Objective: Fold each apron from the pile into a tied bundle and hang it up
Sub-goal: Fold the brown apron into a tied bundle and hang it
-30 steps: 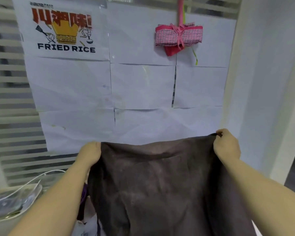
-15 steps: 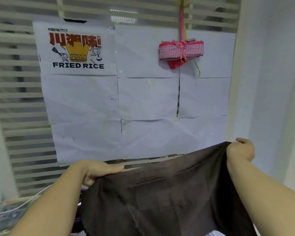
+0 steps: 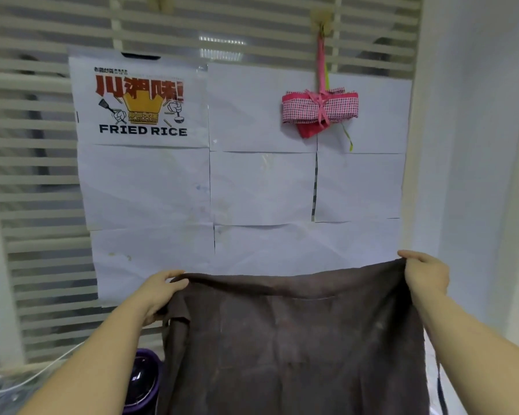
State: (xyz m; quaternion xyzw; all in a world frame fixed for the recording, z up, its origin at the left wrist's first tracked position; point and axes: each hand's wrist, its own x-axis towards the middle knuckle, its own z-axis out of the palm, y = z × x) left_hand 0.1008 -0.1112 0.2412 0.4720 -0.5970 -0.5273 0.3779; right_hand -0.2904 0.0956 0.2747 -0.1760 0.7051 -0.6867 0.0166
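A dark brown apron hangs spread in front of me, held up by its top edge. My left hand pinches the left corner and my right hand pinches the right corner, a little higher. The cloth falls past the bottom of the view and hides what is under it. High on the wall a red-and-white checked apron bundle, tied with a pink strap, hangs from a hook.
White paper sheets and a "FRIED RICE" poster cover a slatted panel. A purple object stands at lower left beside white cables. A white wall closes the right side.
The apron's top edge has been pulled level and taut between both hands; half a second ago it sagged toward the left. The view has tilted upward, showing the hook.
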